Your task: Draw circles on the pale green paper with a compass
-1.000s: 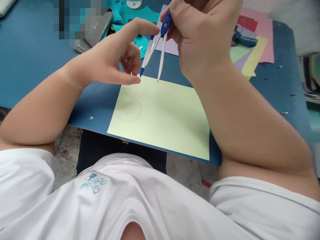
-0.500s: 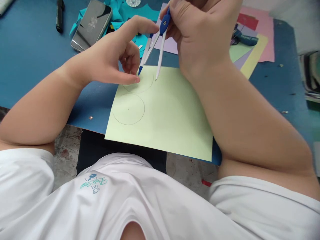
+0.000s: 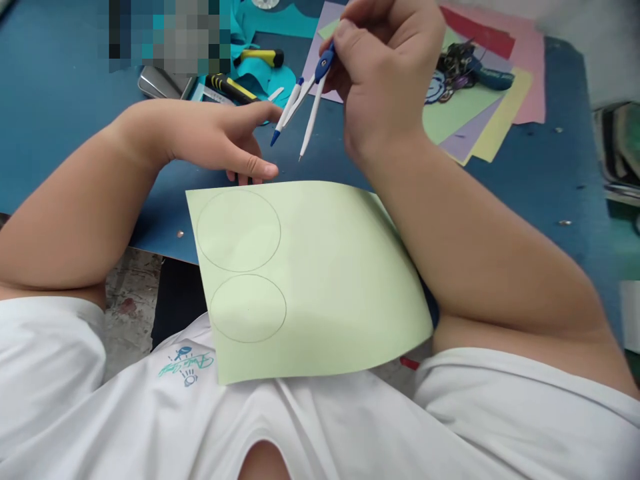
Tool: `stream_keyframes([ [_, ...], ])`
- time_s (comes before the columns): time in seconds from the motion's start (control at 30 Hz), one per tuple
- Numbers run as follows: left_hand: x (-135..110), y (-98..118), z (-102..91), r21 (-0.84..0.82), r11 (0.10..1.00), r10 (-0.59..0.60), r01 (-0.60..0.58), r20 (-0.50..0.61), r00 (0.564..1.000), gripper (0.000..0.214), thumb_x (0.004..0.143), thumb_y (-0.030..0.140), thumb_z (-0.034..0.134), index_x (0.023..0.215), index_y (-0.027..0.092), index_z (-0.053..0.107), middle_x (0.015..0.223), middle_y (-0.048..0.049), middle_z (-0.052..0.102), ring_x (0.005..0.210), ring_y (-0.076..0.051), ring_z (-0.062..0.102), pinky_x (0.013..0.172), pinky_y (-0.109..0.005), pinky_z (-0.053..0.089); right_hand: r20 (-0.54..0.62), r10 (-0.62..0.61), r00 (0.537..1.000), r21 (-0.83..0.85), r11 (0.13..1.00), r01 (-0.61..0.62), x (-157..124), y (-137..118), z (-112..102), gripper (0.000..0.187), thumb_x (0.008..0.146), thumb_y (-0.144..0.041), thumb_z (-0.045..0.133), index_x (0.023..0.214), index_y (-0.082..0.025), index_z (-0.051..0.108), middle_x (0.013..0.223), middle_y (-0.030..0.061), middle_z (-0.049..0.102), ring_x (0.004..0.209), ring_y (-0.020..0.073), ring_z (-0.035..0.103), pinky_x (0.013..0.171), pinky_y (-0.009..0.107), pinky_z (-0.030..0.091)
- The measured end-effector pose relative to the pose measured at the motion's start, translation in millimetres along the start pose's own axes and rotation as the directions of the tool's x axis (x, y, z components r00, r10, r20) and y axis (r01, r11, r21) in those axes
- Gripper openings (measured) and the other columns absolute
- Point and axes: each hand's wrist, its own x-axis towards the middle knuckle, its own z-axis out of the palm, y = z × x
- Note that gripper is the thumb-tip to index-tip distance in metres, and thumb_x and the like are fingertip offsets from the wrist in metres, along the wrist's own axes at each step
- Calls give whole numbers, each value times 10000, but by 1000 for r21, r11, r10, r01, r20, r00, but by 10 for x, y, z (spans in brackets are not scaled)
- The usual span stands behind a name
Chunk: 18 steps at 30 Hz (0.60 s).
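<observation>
White shirt (image 3: 150,427), worn, short sleeves; both bare arms reach forward from it, elbows bent.

Sheet (image 3: 345,280), pale green, between the forearms: nearer than both hands, its near edge over the shirt front; surface bowed, right side curved against the right forearm. Two thin-line circles drawn at its left, one beyond the other; small dot inside the nearer.

Left hand (image 3: 217,137), just past the sheet's far edge: open, gripping nothing visible, thumb and index extended toward the right, remaining fingers partly hidden beneath.

Right hand (image 3: 395,73), raised, wrist upright: closed, thumb and fingers pinching the head of a compass.

Compass (image 3: 311,119), between the hands: blue hinge, white legs spread, one carrying a blue-tipped pencil; tilted, points downward and toward the left hand. Contact with the left index or with the blue table (image 3: 65,100) cannot be told.

Beyond the left hand: two black-and-yellow knives (image 3: 231,88), teal paper (image 3: 290,20).

Right of the right hand: coloured papers (image 3: 460,123), bearing a bundle of keyrings (image 3: 455,70); red strip (image 3: 480,30) just beyond.
</observation>
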Motion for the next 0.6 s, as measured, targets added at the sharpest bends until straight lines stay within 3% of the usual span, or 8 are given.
stream_keyframes([
  [0.1,-69,117,-11,33,999,-3,1,70,998,1052,1163,843,809,1925,166,550,1292,-80,943,1344,-315,838,1147,-416,748,-54,83,995,-35,996,-85,-16,69,-18,231,1009,-90,639,1088,-301,586,923,-23,688,750,178,718,565,270,570],
  [0.2,-145,266,29,-67,997,37,-24,187,982,1033,1066,1044,799,1537,125,848,1252,-95,944,1576,-414,777,1317,-464,701,-35,91,995,-56,994,-93,-32,85,-27,151,1004,-228,665,1115,-305,598,953,-9,699,787,192,725,601,297,598],
  [0.3,-218,390,74,-245,968,3,60,249,969,1127,960,1234,710,1212,149,879,1132,-104,938,1492,-462,840,1309,-501,718,-43,42,998,2,999,-42,-75,77,14,148,996,-295,657,1125,-308,585,940,0,693,758,209,708,595,325,594],
  [0.37,-253,427,84,-286,957,30,42,246,969,1157,874,1294,711,1101,169,855,1082,-98,929,1427,-467,870,1288,-491,732,-50,30,998,-17,999,-31,-110,49,41,136,993,-274,634,1112,-310,579,924,-2,687,719,197,666,587,321,584],
  [0.5,-285,432,69,-340,939,149,-63,236,960,1168,867,1310,675,1099,176,831,1057,-104,906,1289,-443,907,1131,-422,776,57,-40,998,-80,996,45,-173,-90,36,107,1051,-209,612,1093,-307,617,937,-16,735,695,175,629,603,305,592],
  [0.6,-304,453,58,-307,940,217,-149,202,955,997,912,1179,858,1035,189,846,994,-71,862,1098,-354,896,877,-319,751,108,-129,986,-83,987,138,-198,-217,21,113,1115,-218,606,1113,-310,673,948,-39,748,736,172,707,640,308,613],
])
